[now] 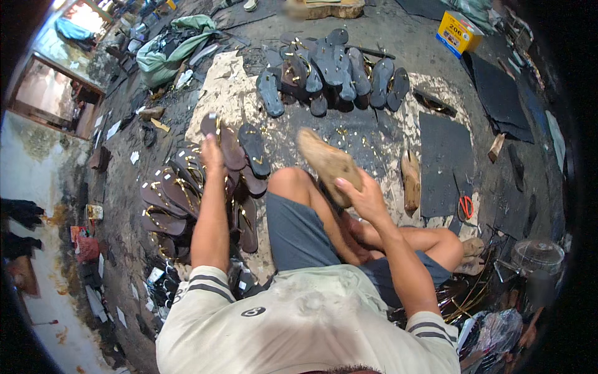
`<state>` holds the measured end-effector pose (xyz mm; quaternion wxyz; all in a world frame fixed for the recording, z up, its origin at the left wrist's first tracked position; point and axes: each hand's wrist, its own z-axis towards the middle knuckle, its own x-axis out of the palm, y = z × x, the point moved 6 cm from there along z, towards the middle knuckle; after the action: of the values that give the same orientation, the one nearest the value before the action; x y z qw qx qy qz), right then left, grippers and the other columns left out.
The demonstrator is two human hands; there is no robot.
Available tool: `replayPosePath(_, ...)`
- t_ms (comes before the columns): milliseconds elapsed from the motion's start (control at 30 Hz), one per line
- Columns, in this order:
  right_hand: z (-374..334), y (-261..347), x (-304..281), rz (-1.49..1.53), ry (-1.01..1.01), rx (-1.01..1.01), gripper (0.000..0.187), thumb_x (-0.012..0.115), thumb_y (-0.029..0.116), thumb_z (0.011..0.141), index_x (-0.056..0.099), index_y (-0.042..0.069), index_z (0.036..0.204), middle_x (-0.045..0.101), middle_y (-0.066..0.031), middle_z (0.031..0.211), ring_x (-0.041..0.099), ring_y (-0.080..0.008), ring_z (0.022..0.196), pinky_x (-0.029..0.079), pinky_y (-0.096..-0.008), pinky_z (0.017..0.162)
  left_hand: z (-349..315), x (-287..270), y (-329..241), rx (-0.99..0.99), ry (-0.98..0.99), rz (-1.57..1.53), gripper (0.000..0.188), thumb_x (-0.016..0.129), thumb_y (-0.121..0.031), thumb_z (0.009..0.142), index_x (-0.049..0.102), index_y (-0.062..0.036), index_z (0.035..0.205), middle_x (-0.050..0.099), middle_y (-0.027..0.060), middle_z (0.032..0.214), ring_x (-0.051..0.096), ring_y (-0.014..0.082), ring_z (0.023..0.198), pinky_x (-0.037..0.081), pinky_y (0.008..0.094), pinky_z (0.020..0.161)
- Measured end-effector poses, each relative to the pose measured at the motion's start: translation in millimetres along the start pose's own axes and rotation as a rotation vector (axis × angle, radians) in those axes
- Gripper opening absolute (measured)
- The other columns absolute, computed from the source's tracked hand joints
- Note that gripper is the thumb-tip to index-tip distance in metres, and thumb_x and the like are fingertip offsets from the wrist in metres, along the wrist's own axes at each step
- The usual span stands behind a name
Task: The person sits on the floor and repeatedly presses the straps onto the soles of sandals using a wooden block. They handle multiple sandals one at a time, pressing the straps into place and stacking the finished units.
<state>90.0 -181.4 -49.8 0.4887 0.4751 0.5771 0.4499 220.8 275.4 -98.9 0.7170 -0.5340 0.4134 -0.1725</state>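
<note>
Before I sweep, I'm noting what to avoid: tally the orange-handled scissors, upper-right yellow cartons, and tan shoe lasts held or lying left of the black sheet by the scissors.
Orange-handled scissors: 1
Yellow carton: 1
Tan shoe lasts: 2 (one in the right hand, one by the black sheet)
Total: 4

I look out from the left one of the two cameras on my head, steeply down and forward, with the wooden last (328,163) near the middle of my view. Nearest to the lens, my pale shirt (299,318) fills the area below the last. Farther off, beyond the last, the view reaches dark sandals (333,62) on the floor; left of it, out to a stained wall (47,162); beyond it to the right, to a yellow box (455,34). The wide fisheye bends straight edges far from the last, inside a dark rim.
</note>
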Motion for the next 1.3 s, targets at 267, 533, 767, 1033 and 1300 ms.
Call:
replayPosePath(267,2.5,-137.7,-120.4,-0.735,-0.114,0.345,0.057,0.07,0.034,0.089,0.057,0.0,0.133,0.061,-0.027,0.128,0.058,-0.0411,0.12,0.046,-0.0456,0.102,17.8,203.2,-6.0,0.134,0.479,0.144,0.07,0.07,-0.039,0.089,0.047,0.002,0.141,0.054,0.0267,0.138,0.053,0.0331,0.13,0.042,0.039,0.106)
replayPosePath(533,-49.8,-60.7,-177.8,-0.516,-0.421,0.213,0.041,0.068,0.016,0.093,0.06,0.005,0.131,0.046,-0.0178,0.144,0.051,-0.0297,0.129,0.053,-0.0349,0.092,40.4,315.2,86.9,-0.261,0.271,0.301,0.08,0.075,-0.043,0.08,0.046,0.0013,0.14,0.056,0.0243,0.138,0.054,0.0367,0.129,0.041,0.0448,0.108)
replayPosePath(767,-8.1,-34.7,-165.2,-0.296,-0.428,0.158,0.032,0.064,0.014,0.096,0.062,0.0,0.125,0.06,-0.013,0.128,0.06,-0.0175,0.111,0.05,-0.0309,0.091,22.2,291.6,-6.6,-0.524,0.51,-0.907,0.023,0.063,-0.025,0.096,0.062,-0.0039,0.107,0.066,0.0071,0.099,0.065,0.0199,0.085,0.057,0.0335,0.066)
replayPosePath(1033,59.8,32.9,-60.1,0.217,-0.212,-0.072,0.049,0.061,0.028,0.1,0.049,0.0,0.139,0.065,-0.0099,0.122,0.061,-0.0159,0.108,0.048,-0.0296,0.094,-162.2,164.0,-141.3,-0.204,0.938,-0.64,0.032,0.063,-0.019,0.096,0.055,-0.0025,0.122,0.065,0.0068,0.103,0.064,0.0181,0.084,0.057,0.0342,0.071)
replayPosePath(1300,4.0,54.0,-56.8,0.318,-0.212,-0.112,0.062,0.062,0.024,0.1,0.033,-0.005,0.147,0.066,-0.008,0.112,0.061,-0.0121,0.098,0.05,-0.0271,0.086,-272.0,111.5,-187.0,0.09,1.382,-0.252,0.051,0.069,-0.022,0.095,0.049,-0.0026,0.137,0.059,0.0058,0.112,0.059,0.0121,0.091,0.051,0.0276,0.079)
